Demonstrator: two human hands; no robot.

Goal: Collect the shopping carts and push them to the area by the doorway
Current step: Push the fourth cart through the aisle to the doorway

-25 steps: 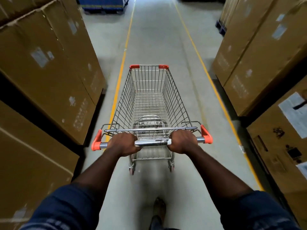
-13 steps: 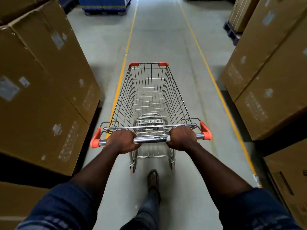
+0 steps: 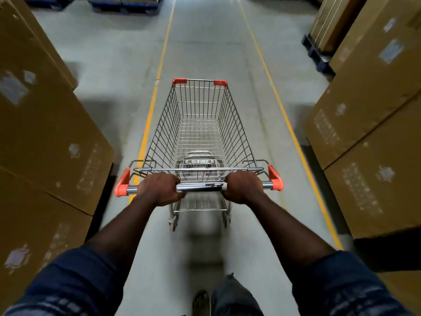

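I see a grey concrete aisle floor (image 3: 205,42) running straight ahead, walled on both sides by stacked brown cardboard boxes (image 3: 45,133). Two yellow floor lines (image 3: 282,110) bound the lane, and the left one passes beneath the cart's near left corner. One wire shopping cart (image 3: 237,133) stands on the floor in the middle of the lane, directly in front of me, nose pointing down the aisle. Its chrome handle bar (image 3: 200,187) spans the near end between orange end caps (image 3: 121,184). My left hand (image 3: 159,189) and right hand (image 3: 243,187) both curl over this bar, knuckles up, with bare bar between them. A blurred shoe (image 3: 201,302) shows at the bottom edge.
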